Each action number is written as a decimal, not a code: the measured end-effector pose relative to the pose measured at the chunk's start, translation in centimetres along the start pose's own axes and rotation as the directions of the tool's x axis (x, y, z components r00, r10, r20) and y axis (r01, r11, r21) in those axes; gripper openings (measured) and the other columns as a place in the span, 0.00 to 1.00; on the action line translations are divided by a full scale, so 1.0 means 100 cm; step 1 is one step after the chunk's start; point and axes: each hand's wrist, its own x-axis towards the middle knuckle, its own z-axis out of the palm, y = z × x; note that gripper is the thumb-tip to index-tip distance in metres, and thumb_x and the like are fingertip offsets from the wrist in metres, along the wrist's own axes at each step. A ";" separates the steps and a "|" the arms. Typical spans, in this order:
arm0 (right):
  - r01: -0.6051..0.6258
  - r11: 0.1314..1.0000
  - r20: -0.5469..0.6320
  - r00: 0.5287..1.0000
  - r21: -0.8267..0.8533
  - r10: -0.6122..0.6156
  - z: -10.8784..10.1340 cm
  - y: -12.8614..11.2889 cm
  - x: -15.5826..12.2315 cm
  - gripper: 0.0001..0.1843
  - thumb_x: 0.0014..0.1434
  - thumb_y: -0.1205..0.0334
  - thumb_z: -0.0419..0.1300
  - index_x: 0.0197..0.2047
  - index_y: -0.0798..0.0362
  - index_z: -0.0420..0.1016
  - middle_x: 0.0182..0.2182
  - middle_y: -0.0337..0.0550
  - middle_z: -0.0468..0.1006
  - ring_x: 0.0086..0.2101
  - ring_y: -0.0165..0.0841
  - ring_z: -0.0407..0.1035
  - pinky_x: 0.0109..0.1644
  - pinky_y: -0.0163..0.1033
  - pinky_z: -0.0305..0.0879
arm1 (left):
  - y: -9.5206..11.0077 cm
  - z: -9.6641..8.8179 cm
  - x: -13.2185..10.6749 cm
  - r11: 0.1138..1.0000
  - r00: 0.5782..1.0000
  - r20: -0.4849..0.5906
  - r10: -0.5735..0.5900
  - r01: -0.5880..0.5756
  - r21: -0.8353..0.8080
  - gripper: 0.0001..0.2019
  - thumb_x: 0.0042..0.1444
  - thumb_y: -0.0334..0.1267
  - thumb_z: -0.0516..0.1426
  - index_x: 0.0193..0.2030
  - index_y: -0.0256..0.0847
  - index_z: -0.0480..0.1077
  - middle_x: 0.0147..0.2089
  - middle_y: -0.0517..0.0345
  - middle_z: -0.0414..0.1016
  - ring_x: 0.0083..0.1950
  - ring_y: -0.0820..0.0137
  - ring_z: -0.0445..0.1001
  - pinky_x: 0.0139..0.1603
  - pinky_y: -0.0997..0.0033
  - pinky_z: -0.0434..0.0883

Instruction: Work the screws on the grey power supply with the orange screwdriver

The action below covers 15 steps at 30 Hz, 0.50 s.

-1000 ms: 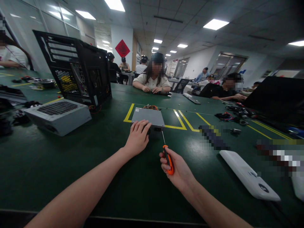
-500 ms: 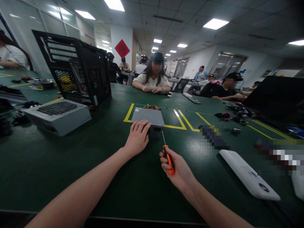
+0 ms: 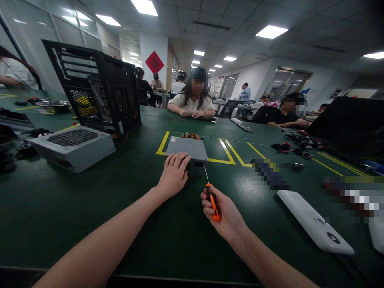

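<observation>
A small grey metal power supply box lies on the green table, with coloured wires at its far end. My left hand rests on its near edge, fingers curled over the top. My right hand is closed round an orange-and-black screwdriver, whose thin shaft points up at the near right corner of the box.
A larger grey power supply and an open black computer case stand at the left. A white flat device lies at the right. Cables and small parts lie further right. Other people sit across the table.
</observation>
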 end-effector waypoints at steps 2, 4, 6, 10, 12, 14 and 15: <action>-0.028 0.999 0.014 0.999 -0.042 0.029 0.000 0.000 0.000 0.10 0.58 0.60 0.51 0.32 0.58 0.67 0.22 0.38 0.65 0.18 0.20 0.57 0.17 0.24 0.55 | 0.000 0.000 0.000 1.000 1.000 0.001 -0.001 0.001 0.002 0.24 0.52 0.30 0.50 0.57 0.41 0.56 0.58 0.50 0.59 0.61 0.62 0.54 0.62 0.54 0.49; -0.052 0.995 0.016 0.998 -0.080 0.053 -0.001 0.000 0.000 0.11 0.59 0.59 0.49 0.34 0.58 0.67 0.21 0.38 0.65 0.18 0.21 0.58 0.18 0.25 0.56 | 0.000 -0.001 0.000 1.000 1.000 0.004 -0.002 0.002 0.005 0.23 0.52 0.30 0.50 0.57 0.41 0.56 0.58 0.50 0.59 0.61 0.62 0.54 0.63 0.56 0.49; -0.047 0.995 0.019 0.999 -0.085 0.049 -0.002 0.001 0.001 0.11 0.58 0.59 0.49 0.34 0.58 0.67 0.21 0.38 0.65 0.18 0.21 0.58 0.17 0.24 0.53 | 0.000 -0.001 0.000 1.000 1.000 0.006 -0.002 0.002 0.005 0.23 0.52 0.30 0.50 0.57 0.41 0.56 0.58 0.50 0.59 0.61 0.62 0.54 0.63 0.56 0.49; 0.000 0.999 -0.020 1.000 -0.038 -0.001 -0.002 0.002 0.002 0.07 0.56 0.62 0.54 0.30 0.57 0.65 0.23 0.40 0.66 0.17 0.20 0.56 0.14 0.23 0.47 | 0.000 0.000 0.000 1.000 1.000 0.001 -0.003 0.003 0.000 0.24 0.51 0.30 0.50 0.57 0.41 0.56 0.58 0.50 0.59 0.61 0.62 0.54 0.62 0.55 0.49; 0.021 1.000 -0.038 0.999 -0.021 -0.022 -0.001 0.002 0.001 0.07 0.55 0.62 0.55 0.29 0.57 0.64 0.23 0.39 0.66 0.17 0.19 0.55 0.14 0.22 0.47 | 0.000 -0.001 0.000 1.000 1.000 0.006 0.000 0.000 0.000 0.24 0.51 0.30 0.50 0.57 0.40 0.56 0.58 0.50 0.59 0.61 0.62 0.54 0.62 0.55 0.49; 0.028 1.000 -0.030 0.999 -0.006 -0.028 -0.002 0.001 0.001 0.08 0.56 0.61 0.54 0.30 0.57 0.65 0.24 0.39 0.66 0.18 0.19 0.56 0.15 0.23 0.50 | 0.000 -0.001 0.000 1.000 1.000 0.014 0.003 -0.003 0.000 0.24 0.52 0.30 0.50 0.57 0.40 0.56 0.58 0.50 0.59 0.61 0.62 0.54 0.62 0.55 0.49; 0.019 1.000 -0.019 1.000 -0.006 -0.019 -0.002 0.001 0.001 0.09 0.57 0.61 0.53 0.30 0.58 0.65 0.23 0.39 0.66 0.18 0.20 0.57 0.16 0.23 0.53 | 0.000 -0.001 0.000 1.000 1.000 0.014 0.003 -0.003 0.001 0.24 0.52 0.30 0.50 0.57 0.40 0.56 0.58 0.50 0.59 0.61 0.62 0.54 0.62 0.54 0.49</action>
